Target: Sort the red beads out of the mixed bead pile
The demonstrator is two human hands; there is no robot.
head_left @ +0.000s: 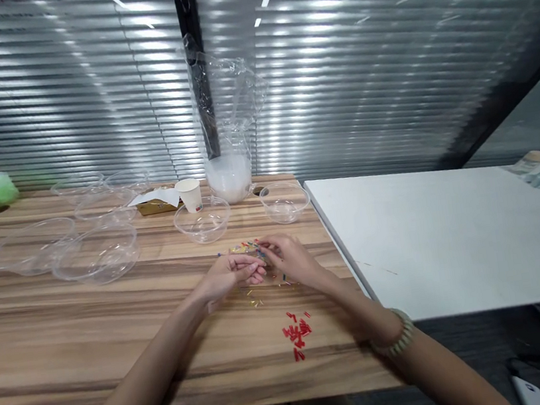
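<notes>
My left hand (236, 273) hovers just above the wooden table with its palm turned up. Its fingers are curled and the thumb presses toward them; whatever lies in it is too small to make out. Beside it my right hand (292, 258) reaches down with thumb and fingertips drawn together at a small mixed heap of coloured pieces (246, 246). Part of that heap is hidden by both hands. Nearer to me lie a loose group of small red pieces (297, 334) and a few thin yellow pieces (256, 303).
Clear plastic bowls (202, 221) stand behind my hands, another bowl (285, 203) to the right, and several more at left. A paper cup (190, 195), a small box (157, 205) and a bagged stack of white bowls (230, 178) are at the back. A white table (446, 238) adjoins on the right.
</notes>
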